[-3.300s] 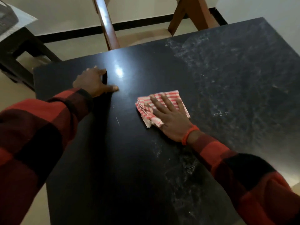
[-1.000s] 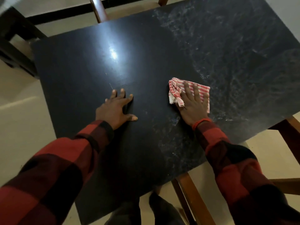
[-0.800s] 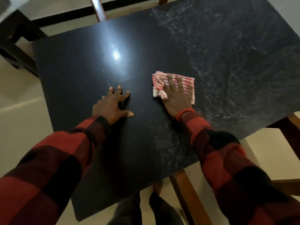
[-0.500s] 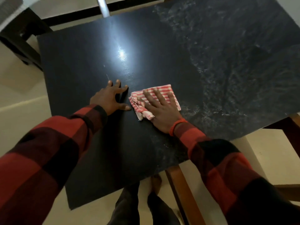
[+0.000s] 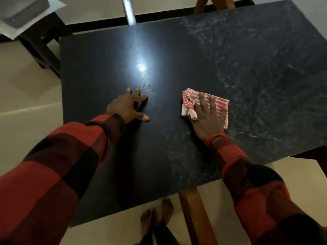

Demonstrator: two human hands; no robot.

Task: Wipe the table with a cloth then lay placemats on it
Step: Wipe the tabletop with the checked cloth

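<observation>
A black table (image 5: pixel 99 68) fills the view. Its left half looks dark and glossy; its right half carries pale dusty smears (image 5: pixel 265 71). A folded red-and-white striped cloth (image 5: pixel 219 101) lies near the table's middle. My right hand (image 5: pixel 207 117) presses flat on the cloth with straight, spread fingers. My left hand (image 5: pixel 129 106) rests on the bare tabletop to the left of the cloth, fingers spread, holding nothing. No placemats are in view.
Wooden chair frames stand at the far edge (image 5: pixel 215 4) and the near edge (image 5: pixel 196 216) of the table. A dark side table (image 5: pixel 44 38) with a pale item on it sits at the far left. My bare feet (image 5: pixel 155 216) are on the beige floor.
My right hand has slid the cloth back to the right, away from my left hand, after sweeping it left half a second ago. My left hand stays planted.
</observation>
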